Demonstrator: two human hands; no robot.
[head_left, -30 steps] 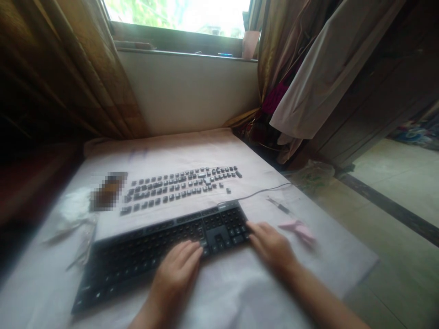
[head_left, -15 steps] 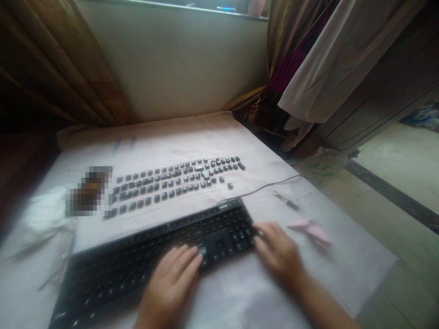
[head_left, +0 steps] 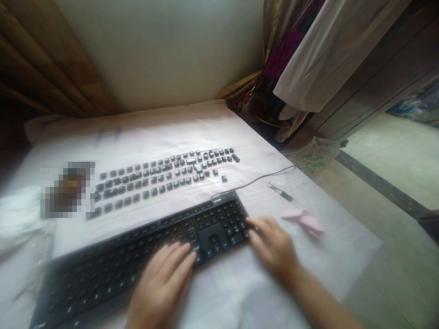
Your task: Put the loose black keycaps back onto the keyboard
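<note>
The left hand (head_left: 161, 283) and right hand (head_left: 274, 246) are bare; so is the right forearm (head_left: 318, 294), slender and blurred in outline.

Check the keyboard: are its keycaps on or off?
Mostly off: loose keycaps lie in rows beyond the keyboard, whose upper positions look bare. Some lettered caps sit along its near edge. Under the left hand, cannot tell.
</note>
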